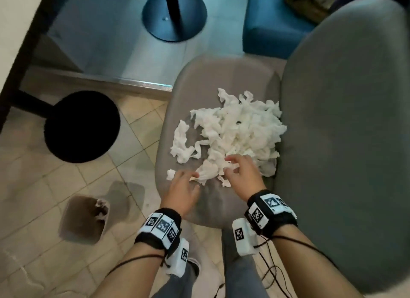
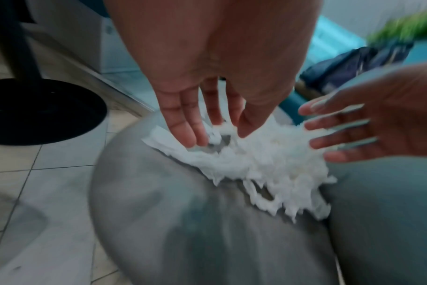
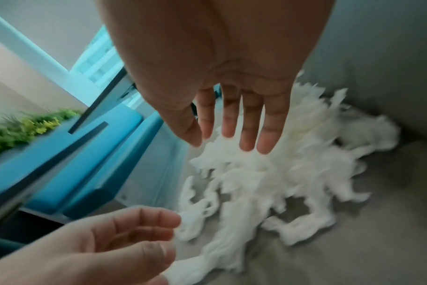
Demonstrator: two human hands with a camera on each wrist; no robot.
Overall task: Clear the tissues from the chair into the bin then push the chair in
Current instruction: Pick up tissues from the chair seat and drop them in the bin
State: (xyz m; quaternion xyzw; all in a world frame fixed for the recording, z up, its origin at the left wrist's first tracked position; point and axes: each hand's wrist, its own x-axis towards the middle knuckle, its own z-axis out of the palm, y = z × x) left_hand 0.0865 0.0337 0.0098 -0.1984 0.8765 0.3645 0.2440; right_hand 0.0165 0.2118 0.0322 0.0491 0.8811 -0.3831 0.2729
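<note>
A heap of crumpled white tissues [image 1: 235, 131] lies on the seat of a grey padded chair [image 1: 346, 98]. In the head view both hands hover at the near edge of the heap. My left hand [image 1: 184, 184] has its fingers spread and straight, its tips reaching the nearest tissue scraps [image 2: 207, 154]. My right hand [image 1: 239, 171] is held just above the tissues [image 3: 268, 183] with fingers loosely extended, holding nothing. A small brown bin [image 1: 83, 220] stands on the tiled floor to the left of the chair, with a bit of tissue inside.
A black round table base [image 1: 82, 127] sits on the floor left of the chair, and another one [image 1: 175, 16] farther back. A blue upholstered seat [image 1: 270, 25] stands behind the chair. The table's edge [image 1: 20, 42] runs along the upper left. Cables hang from my wrist bands.
</note>
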